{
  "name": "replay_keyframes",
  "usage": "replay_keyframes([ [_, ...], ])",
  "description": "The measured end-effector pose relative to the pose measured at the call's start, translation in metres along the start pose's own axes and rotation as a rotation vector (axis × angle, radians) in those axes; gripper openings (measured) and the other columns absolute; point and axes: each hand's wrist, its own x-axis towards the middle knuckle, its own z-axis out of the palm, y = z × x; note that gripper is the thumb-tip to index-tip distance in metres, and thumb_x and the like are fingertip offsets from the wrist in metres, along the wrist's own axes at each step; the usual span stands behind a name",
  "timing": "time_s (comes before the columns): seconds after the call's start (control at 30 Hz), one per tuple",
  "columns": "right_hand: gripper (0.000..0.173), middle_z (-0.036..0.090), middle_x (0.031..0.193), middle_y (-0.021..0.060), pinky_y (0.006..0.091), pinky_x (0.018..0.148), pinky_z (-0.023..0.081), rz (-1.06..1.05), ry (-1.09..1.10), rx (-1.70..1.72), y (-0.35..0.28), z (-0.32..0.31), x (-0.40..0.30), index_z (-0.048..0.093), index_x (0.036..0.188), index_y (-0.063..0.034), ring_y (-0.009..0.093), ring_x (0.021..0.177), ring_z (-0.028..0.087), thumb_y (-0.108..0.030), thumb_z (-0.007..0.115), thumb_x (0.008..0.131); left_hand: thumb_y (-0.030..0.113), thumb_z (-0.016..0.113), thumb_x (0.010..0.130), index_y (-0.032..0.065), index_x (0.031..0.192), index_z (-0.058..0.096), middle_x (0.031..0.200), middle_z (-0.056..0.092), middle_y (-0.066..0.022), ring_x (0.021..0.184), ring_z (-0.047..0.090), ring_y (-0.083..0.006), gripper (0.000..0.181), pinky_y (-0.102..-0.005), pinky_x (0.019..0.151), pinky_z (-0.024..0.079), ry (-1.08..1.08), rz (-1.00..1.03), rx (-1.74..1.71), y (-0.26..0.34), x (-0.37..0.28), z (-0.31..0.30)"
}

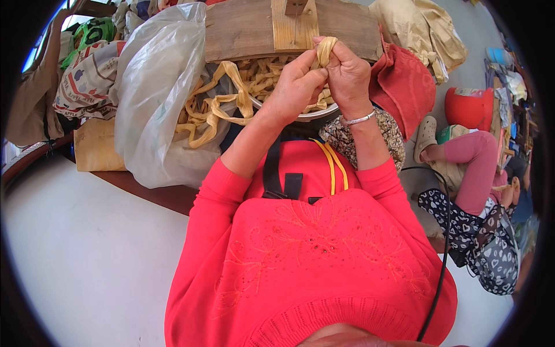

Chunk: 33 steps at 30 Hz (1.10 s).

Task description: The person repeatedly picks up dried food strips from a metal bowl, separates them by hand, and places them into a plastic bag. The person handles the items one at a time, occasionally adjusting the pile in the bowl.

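Observation:
My left hand [299,84] and my right hand [349,76] meet in front of a wooden board [240,34]. Between their fingers is a looped, folded strip of tan, fibrous material [326,48], with the loop standing up by my right thumb. Both hands grip it. Below them a metal basin [318,115] holds many knotted tan pieces [263,78]. Left of the basin, long tan strips [212,112] lie loosely on and beside a clear plastic bag [160,95]. A narrower wooden piece [295,28] with a thin metal pin stands on the board.
Red cloth [403,82] and a tan bag [420,30] lie at the right. A printed cloth bag [91,82] is at the left. Another person [477,217] sits at the right near a red bucket [468,108]. A black cable [445,243] runs beside my right arm.

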Motion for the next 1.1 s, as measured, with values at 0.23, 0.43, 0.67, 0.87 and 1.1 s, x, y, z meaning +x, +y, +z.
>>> replay_keyframes([
  [0.23, 0.016, 0.065, 0.083, 0.0077, 0.0277, 0.065, 0.045, -0.291, -0.175, -0.399, 0.014, -0.013, -0.001, 0.069, 0.095, -0.0093, 0.018, 0.072, 0.062, -0.021, 0.059, 0.093, 0.011, 0.053, 0.093, 0.0041, 0.096, 0.056, 0.063, 0.048, -0.0041, 0.051, 0.045, -0.0125, 0.008, -0.0286, 0.046, 0.038, 0.100, 0.229, 0.732, -0.020, -0.004, -0.027],
  [0.43, 0.034, 0.064, 0.076, 0.0001, 0.0297, 0.061, 0.045, 0.351, -0.428, 0.359, 0.041, 0.004, -0.045, 0.066, 0.079, -0.0027, 0.013, 0.070, 0.061, -0.033, 0.059, 0.093, 0.007, 0.057, 0.080, 0.0075, 0.094, 0.058, 0.081, 0.060, -0.0092, 0.068, 0.062, -0.0282, 0.014, -0.0369, 0.057, 0.049, 0.153, 0.696, 1.509, -0.024, -0.020, -0.033],
  [0.67, 0.020, 0.064, 0.098, -0.0010, 0.0253, 0.082, 0.044, 0.983, -0.502, 1.227, 0.036, -0.005, -0.048, 0.061, 0.102, -0.0086, 0.009, 0.094, 0.057, -0.027, 0.057, 0.095, 0.006, 0.060, 0.084, 0.0053, 0.110, 0.062, 0.099, 0.062, -0.0118, 0.086, 0.063, -0.0322, 0.026, -0.0348, 0.071, 0.052, 0.068, 0.549, 1.171, -0.030, -0.015, -0.034],
  [0.87, 0.018, 0.060, 0.109, 0.0011, 0.0289, 0.090, 0.045, 0.827, -0.530, 1.184, 0.043, -0.002, -0.050, 0.063, 0.106, -0.0043, 0.014, 0.104, 0.056, -0.012, 0.055, 0.093, 0.009, 0.058, 0.085, 0.0001, 0.111, 0.060, 0.102, 0.062, -0.0147, 0.089, 0.063, -0.0296, 0.027, -0.0341, 0.076, 0.050, -0.048, 0.415, 1.001, -0.011, -0.015, -0.028],
  [1.1, 0.011, 0.056, 0.113, 0.0106, 0.0264, 0.082, 0.046, 0.192, -0.151, 0.415, 0.014, 0.005, -0.039, 0.066, 0.090, 0.0049, 0.016, 0.100, 0.055, 0.003, 0.059, 0.083, 0.015, 0.049, 0.093, -0.0019, 0.104, 0.059, 0.072, 0.058, -0.0094, 0.069, 0.059, -0.0203, 0.023, -0.0291, 0.063, 0.047, 0.210, 0.325, 1.016, -0.017, -0.002, -0.018],
])
